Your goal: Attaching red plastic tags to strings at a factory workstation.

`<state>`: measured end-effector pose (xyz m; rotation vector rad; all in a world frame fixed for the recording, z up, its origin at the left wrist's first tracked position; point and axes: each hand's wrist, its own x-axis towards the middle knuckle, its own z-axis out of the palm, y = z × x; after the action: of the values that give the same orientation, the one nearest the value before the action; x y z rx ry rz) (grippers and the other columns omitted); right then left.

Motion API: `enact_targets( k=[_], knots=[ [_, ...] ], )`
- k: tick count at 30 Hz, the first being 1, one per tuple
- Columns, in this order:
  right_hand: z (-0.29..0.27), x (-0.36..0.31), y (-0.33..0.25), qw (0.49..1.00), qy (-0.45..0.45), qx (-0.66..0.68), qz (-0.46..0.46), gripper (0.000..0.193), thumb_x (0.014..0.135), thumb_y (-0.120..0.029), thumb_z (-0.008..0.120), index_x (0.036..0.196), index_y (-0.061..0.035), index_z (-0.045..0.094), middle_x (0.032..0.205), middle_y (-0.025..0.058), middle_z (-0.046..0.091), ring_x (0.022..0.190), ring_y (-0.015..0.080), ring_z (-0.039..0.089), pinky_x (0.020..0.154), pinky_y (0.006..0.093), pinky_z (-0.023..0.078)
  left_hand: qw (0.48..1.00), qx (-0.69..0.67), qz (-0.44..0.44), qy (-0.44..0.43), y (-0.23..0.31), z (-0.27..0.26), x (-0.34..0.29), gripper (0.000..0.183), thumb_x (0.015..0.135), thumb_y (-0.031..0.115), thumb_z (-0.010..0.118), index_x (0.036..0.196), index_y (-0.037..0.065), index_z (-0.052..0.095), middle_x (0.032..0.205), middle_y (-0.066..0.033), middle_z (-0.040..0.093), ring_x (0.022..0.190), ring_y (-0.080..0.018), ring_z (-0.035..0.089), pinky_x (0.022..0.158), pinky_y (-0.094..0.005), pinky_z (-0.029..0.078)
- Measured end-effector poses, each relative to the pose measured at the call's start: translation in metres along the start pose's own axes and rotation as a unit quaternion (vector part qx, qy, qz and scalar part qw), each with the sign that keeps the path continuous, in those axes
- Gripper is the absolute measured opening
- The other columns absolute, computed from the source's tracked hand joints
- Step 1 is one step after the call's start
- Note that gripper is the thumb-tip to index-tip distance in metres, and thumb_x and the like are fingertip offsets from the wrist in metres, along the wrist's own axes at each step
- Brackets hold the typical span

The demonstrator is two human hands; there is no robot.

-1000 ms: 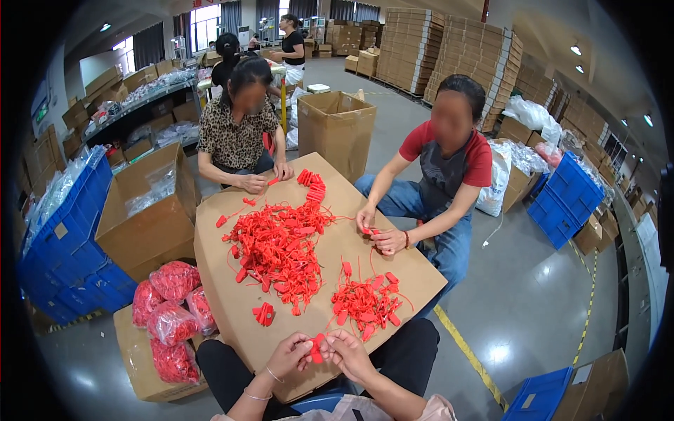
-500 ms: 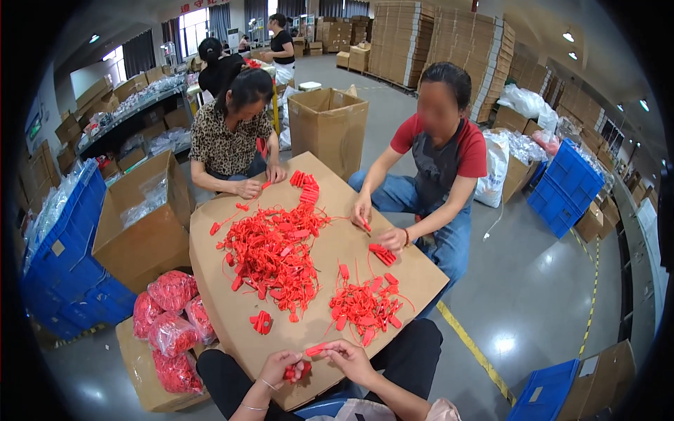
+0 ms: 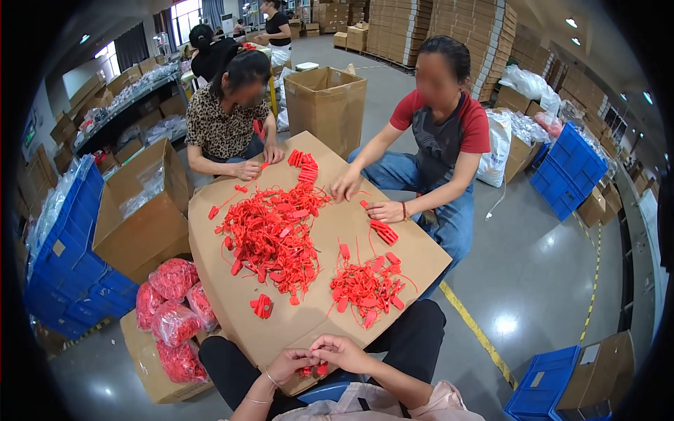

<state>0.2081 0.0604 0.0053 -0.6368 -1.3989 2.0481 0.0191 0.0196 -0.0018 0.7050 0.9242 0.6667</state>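
At the near edge of the cardboard-topped table (image 3: 281,333), both my hands are close together. My left hand (image 3: 286,365) is closed around several small red tags (image 3: 305,371). My right hand (image 3: 342,353) pinches a red tag (image 3: 322,368) beside them, its fingertips touching or nearly touching the left ones. Fingers hide most of these pieces. Ahead lies a large tangled heap of red corded tags (image 3: 270,242), with a smaller heap (image 3: 366,289) to the right. A little bundle of tags (image 3: 262,306) sits apart on the left.
Two people sit across the table, their hands (image 3: 246,170) (image 3: 385,211) on red tags and the tabletop. Stacked tags (image 3: 384,233) lie before the right one. Bags of red pieces (image 3: 175,323) rest on a carton at left. Blue crates (image 3: 77,245) and an open carton (image 3: 144,231) stand beyond.
My right hand has moved left and down with its tag, bringing it against the left hand's tags. The right co-worker's hands have moved apart, one reaching toward the table's middle.
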Motion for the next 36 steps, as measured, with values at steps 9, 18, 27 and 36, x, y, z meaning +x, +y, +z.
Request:
enact_targets(
  k=[9, 18, 27, 36],
  knots=[
    [-0.007, -0.004, -0.001, 0.995, 0.035, 0.083, 0.043, 0.014, 0.088, -0.013, 0.053, 0.096, -0.0022, 0.056, 0.083, 0.0037, 0.061, 0.074, 0.0084, 0.057, 0.066, 0.0213, 0.045, 0.999, 0.041, 0.017, -0.022, -0.003, -0.002, -0.01, 0.018, 0.083, 0.009, 0.058, 0.098, 0.0, 0.06, 0.087, -0.0046, 0.061, 0.073, -0.0104, 0.056, 0.066, -0.0232, 0.046],
    [0.012, 0.006, 0.075, 0.913, 0.051, 0.399, 0.073, 0.025, 0.089, -0.019, 0.051, 0.108, -0.0042, 0.055, 0.098, 0.0054, 0.061, 0.085, 0.0126, 0.058, 0.072, 0.0251, 0.045, 0.923, -0.382, 0.038, 0.031, -0.008, 0.011, 0.001, 0.017, 0.085, 0.019, 0.053, 0.08, 0.003, 0.057, 0.07, -0.0055, 0.059, 0.064, -0.0149, 0.056, 0.063, -0.027, 0.048],
    [0.01, -0.002, 0.061, 0.947, 0.18, 0.258, 0.065, 0.02, 0.089, -0.02, 0.051, 0.1, -0.0046, 0.058, 0.088, 0.0018, 0.062, 0.075, 0.0065, 0.056, 0.064, 0.0187, 0.043, 0.881, -0.469, 0.025, 0.065, -0.02, 0.013, 0.021, 0.016, 0.087, 0.019, 0.051, 0.092, 0.004, 0.054, 0.08, -0.0036, 0.06, 0.065, -0.0096, 0.055, 0.057, -0.0223, 0.047],
    [0.016, -0.004, 0.043, 0.954, 0.242, -0.109, -0.14, 0.014, 0.085, -0.012, 0.057, 0.095, -0.0025, 0.059, 0.086, 0.0053, 0.057, 0.078, 0.0145, 0.054, 0.07, 0.0261, 0.045, 0.905, -0.405, 0.062, 0.114, -0.024, 0.011, 0.023, 0.014, 0.088, 0.017, 0.051, 0.085, 0.005, 0.055, 0.073, -0.0028, 0.06, 0.059, -0.0101, 0.054, 0.052, -0.021, 0.047]
  ],
)
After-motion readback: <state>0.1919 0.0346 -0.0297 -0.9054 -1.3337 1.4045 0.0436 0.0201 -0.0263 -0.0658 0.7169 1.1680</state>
